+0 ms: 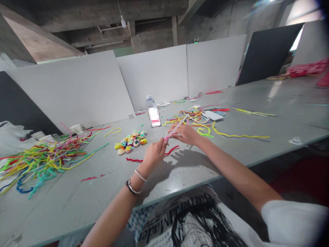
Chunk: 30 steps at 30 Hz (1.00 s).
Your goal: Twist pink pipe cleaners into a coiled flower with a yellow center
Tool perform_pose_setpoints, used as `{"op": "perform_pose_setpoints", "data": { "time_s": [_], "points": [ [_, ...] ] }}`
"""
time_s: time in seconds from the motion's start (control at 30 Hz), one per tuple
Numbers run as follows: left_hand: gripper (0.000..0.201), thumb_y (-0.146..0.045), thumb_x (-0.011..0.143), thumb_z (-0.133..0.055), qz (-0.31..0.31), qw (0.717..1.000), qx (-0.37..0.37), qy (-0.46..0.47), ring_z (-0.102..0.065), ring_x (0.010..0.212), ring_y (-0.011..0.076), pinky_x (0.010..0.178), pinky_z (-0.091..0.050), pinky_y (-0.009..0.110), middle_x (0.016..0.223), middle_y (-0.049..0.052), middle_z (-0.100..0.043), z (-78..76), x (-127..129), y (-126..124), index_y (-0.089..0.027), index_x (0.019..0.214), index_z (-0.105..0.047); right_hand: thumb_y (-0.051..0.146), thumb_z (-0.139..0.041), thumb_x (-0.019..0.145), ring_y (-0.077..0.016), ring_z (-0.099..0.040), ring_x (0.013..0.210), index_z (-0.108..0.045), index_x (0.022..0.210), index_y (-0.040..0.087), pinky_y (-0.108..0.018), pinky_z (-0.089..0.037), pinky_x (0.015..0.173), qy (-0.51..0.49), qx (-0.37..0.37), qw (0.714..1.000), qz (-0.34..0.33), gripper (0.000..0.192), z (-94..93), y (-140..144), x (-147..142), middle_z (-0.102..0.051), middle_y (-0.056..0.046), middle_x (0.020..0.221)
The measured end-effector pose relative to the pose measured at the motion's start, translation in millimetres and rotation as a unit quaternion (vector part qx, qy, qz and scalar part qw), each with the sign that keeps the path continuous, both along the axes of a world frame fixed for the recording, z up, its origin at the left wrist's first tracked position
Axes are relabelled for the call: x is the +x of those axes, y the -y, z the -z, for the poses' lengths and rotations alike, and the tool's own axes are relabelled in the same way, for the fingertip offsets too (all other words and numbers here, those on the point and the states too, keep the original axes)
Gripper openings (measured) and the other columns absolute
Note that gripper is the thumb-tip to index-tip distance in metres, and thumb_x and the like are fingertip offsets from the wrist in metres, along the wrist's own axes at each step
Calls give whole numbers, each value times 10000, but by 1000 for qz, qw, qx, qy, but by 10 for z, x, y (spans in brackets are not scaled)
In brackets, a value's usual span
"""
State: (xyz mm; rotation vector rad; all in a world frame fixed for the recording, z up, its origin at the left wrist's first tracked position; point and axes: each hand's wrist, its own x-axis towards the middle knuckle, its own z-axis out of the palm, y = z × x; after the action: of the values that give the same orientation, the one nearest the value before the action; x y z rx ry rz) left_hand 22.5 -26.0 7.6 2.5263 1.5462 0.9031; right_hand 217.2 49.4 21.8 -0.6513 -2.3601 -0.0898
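Between the fingertips of my left hand point(155, 151), closed in a pinch, is a small pink pipe cleaner point(166, 138). A pale, flat stick point(178, 126) runs from this pink piece up and to the right, across the fingers of my right hand point(187, 133). My right hand is also closed, its fingertips on the pink strand beside the stick; its exact grip is partly hidden. Under my hands, a red pipe cleaner point(135, 160) lies on the table point(164, 187). Left of them sits a cluster of small multicoloured pipe-cleaner flowers point(131, 141).
A big pile of coloured pipe cleaners point(51, 154) covers the left side, beside a white plastic bag point(11, 139). Beyond my hands stand a bottle point(149, 100) and a blurred white item point(154, 116). More pipe cleaners point(239, 136) and a white phone-like slab point(212, 115) lie right.
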Motion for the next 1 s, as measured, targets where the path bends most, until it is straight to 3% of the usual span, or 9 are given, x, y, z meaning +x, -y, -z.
{"op": "perform_pose_setpoints", "data": {
  "time_s": [0.13, 0.3, 0.73, 1.0],
  "points": [
    [473, -433, 953, -164, -1, 1000, 12, -7, -580, 634, 138, 565, -320, 234, 734, 29, -648, -15, -2, 14, -186, 896, -563, 495, -344, 917, -195, -586, 1020, -694, 929, 225, -298, -422, 850, 9, -13, 1000, -8, 442, -4, 15, -7, -651, -45, 1083],
    [436, -486, 925, -265, -12, 999, 21, -39, -464, 489, 115, 501, -245, 230, 571, -1, -553, -27, -8, 16, -176, 823, -554, 486, -375, 911, -207, -594, 1002, -635, 1075, 188, -301, -426, 829, 12, -1, 1000, 6, 428, -23, 48, -11, -650, -81, 1073],
    [489, -466, 944, -190, -44, 996, 42, -71, -519, 528, 136, 501, -222, 249, 625, 32, -609, -8, -8, 9, -178, 882, -580, 471, -348, 924, -206, -570, 1073, -630, 1055, 191, -322, -419, 895, 17, 4, 1000, -3, 419, 9, 8, -22, -649, -71, 1103],
    [506, -451, 949, -174, -75, 991, 76, -78, -507, 511, 138, 509, -210, 267, 603, 35, -605, -15, -21, 9, -173, 834, -581, 430, -294, 949, -199, -599, 955, -649, 982, 184, -312, -444, 794, 24, 34, 999, -2, 433, 18, 16, -40, -670, -88, 985]
  ]
}}
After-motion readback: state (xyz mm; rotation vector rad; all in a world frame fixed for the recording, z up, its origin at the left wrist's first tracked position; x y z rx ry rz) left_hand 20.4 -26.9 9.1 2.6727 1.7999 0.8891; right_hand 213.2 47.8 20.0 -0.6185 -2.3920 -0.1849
